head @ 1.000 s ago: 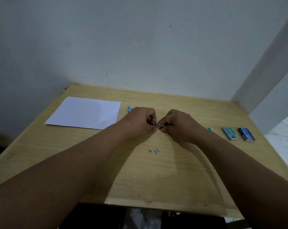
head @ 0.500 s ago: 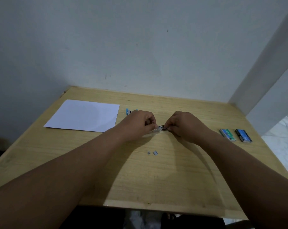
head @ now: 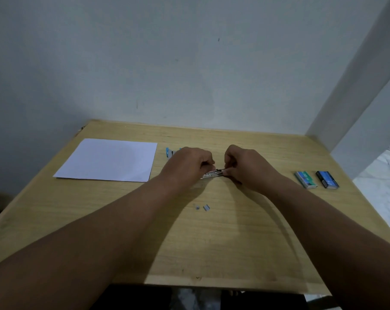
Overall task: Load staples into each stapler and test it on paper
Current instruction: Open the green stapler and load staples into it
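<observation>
A small metal stapler (head: 213, 174) lies between my two hands at the middle of the wooden table (head: 234, 242). My left hand (head: 187, 166) grips its left end and hides most of the body. My right hand (head: 247, 166) pinches its right end with thumb and fingers. A blue stapler (head: 169, 151) peeks out behind my left hand. Two short bits of staple strip (head: 203, 207) lie on the table in front of my hands. A white sheet of paper (head: 109, 159) lies flat at the left.
Two staple boxes sit at the right: a green one (head: 305, 179) and a blue one (head: 327, 179), near the table's right edge. A wall stands close behind the table. The table's near edge is by my forearms.
My hands have drawn slightly apart, showing more of the metal stapler between them. My right hand now pinches its right end. The view has tilted a little.
</observation>
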